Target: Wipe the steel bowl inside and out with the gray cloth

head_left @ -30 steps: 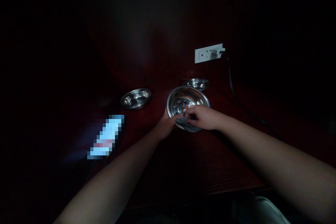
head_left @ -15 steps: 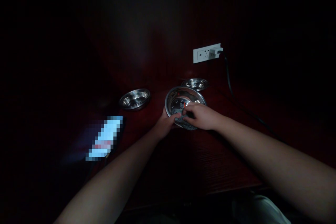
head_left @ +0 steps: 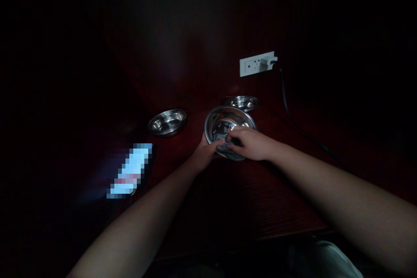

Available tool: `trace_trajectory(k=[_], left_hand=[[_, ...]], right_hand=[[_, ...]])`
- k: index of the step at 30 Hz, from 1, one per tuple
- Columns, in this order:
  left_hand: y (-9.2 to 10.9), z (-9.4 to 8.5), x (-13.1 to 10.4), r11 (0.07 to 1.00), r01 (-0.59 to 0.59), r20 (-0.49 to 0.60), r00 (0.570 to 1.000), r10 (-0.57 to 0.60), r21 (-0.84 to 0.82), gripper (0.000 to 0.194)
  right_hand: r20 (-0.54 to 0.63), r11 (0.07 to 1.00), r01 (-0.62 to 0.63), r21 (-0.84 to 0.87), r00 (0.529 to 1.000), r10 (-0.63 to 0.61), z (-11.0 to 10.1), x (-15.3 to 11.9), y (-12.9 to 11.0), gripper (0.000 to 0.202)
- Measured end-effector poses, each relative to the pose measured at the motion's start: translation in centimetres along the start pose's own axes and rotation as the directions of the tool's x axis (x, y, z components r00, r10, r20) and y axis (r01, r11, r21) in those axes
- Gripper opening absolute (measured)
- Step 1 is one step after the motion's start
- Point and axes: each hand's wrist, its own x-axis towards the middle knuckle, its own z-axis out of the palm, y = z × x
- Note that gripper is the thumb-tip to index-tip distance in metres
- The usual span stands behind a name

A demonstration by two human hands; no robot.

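A shiny stainless steel bowl is tilted toward me above the dark red table. My left hand grips its near left rim, the thumb pressing a grey patterned cloth against the inside. The cloth hangs over the near rim. Over the bowl's right side reaches my right hand, its fingers curled and closed close to the cloth and to a small black and orange label on the bowl's inside. What the right fingertips hold, if anything, is hidden.
Stacked steel bowls stand to the left, and another steel bowl sits behind the held one. A lit phone, its screen blurred, lies at left. A wall socket has a plug and a black cable running right.
Almost nothing differs. The view has shifted very slightly; both hands keep their places on and over the bowl.
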Motion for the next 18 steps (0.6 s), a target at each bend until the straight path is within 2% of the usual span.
trace_trajectory(k=[18], left_hand=[[-0.20,-0.14,0.11,1.000,-0.009,0.005,1.000,0.009,-0.010,0.075]], right_hand=[[0.044,0.999,0.011,0.047,0.999,-0.013,-0.24,-0.03,-0.32,0.015]])
